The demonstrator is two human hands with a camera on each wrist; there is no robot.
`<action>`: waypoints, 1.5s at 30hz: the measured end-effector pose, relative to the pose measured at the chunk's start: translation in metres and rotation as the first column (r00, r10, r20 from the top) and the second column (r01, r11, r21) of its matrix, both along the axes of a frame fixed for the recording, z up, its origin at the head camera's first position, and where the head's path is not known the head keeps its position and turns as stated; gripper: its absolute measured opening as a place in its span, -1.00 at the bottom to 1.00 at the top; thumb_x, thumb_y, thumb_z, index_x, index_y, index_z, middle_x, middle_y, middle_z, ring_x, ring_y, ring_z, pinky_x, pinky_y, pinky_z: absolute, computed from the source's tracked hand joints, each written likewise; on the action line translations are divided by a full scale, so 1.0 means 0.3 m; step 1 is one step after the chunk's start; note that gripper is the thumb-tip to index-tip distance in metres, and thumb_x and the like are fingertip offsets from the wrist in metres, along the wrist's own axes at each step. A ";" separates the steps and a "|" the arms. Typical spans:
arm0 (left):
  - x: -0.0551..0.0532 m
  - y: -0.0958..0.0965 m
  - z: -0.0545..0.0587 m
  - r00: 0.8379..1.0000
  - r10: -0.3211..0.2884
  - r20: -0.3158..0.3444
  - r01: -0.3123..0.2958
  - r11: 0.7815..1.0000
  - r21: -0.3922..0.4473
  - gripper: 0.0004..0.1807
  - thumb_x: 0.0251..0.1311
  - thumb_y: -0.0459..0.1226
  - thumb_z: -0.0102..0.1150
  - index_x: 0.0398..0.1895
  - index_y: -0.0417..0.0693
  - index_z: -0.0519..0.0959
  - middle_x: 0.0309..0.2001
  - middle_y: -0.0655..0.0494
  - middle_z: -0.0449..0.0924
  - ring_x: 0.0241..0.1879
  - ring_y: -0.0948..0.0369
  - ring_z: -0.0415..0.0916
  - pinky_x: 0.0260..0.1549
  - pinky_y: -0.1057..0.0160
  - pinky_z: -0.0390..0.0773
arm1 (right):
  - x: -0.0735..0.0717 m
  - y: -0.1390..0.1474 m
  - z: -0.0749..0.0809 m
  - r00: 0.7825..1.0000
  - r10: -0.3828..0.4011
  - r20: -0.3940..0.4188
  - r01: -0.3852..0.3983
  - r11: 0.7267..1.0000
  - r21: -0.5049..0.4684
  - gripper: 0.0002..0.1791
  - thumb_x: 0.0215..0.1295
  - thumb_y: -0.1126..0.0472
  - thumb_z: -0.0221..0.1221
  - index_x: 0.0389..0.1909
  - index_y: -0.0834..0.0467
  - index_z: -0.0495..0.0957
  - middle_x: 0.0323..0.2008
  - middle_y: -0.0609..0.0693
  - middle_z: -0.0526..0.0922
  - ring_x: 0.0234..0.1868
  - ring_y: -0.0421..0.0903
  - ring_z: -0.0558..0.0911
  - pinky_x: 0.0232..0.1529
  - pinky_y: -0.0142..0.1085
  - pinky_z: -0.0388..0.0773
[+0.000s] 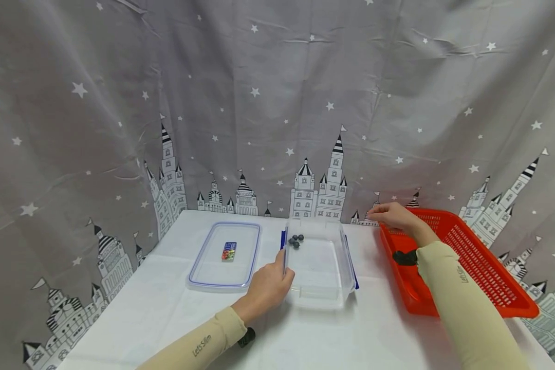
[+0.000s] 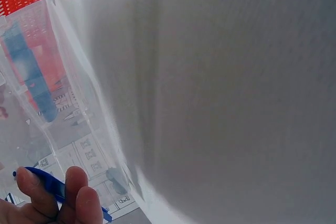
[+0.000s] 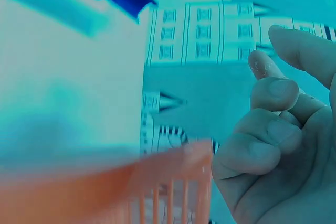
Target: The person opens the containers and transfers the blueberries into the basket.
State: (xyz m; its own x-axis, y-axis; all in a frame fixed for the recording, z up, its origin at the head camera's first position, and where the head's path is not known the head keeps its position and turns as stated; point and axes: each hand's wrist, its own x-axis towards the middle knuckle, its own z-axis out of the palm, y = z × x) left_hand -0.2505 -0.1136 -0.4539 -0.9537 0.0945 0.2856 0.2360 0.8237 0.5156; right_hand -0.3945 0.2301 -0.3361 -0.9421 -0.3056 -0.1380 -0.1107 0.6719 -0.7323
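Note:
A clear plastic container with blue side clips stands mid-table. Several blueberries lie in its far left corner. My left hand grips the container's left side, and its fingers curl at a blue clip in the left wrist view. To the right, my right hand hovers over the far left edge of a red plastic basket. Its fingers are loosely bent in the right wrist view, the thumb and index fingertips lie apart, and nothing shows between them. My right forearm hides part of the basket's inside.
Left of the container lies a clear lid with a blue seal line and a small fruit-picture label. All stands on a white-covered table. A grey curtain with stars and castles hangs along the back.

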 end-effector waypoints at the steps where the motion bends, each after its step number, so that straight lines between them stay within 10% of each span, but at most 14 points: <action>1: 0.000 -0.001 -0.001 1.000 -0.001 -0.002 0.001 1.000 0.000 -0.29 0.35 -0.10 -0.15 0.48 -0.33 0.22 -0.38 -0.14 0.67 -0.60 0.19 0.40 -0.56 0.20 0.40 | -0.006 -0.018 -0.004 1.000 0.002 0.008 -0.002 1.000 -0.013 -0.51 0.46 0.04 0.14 0.24 0.27 0.52 -0.57 -0.08 0.32 -0.63 -0.11 0.24 -0.55 -0.34 0.30; 45: -0.002 -0.002 0.005 0.999 0.009 0.050 -0.009 1.000 0.000 -0.22 0.31 -0.03 -0.07 0.49 -0.32 0.20 -0.27 -0.19 0.70 -0.52 0.18 0.43 -0.42 0.12 0.51 | -0.058 -0.523 -0.228 0.977 0.082 0.194 -0.026 0.961 -0.275 -0.62 0.38 0.21 0.21 0.15 0.29 0.58 -0.61 -0.10 0.31 -0.60 -0.20 0.22 -0.52 -0.37 0.21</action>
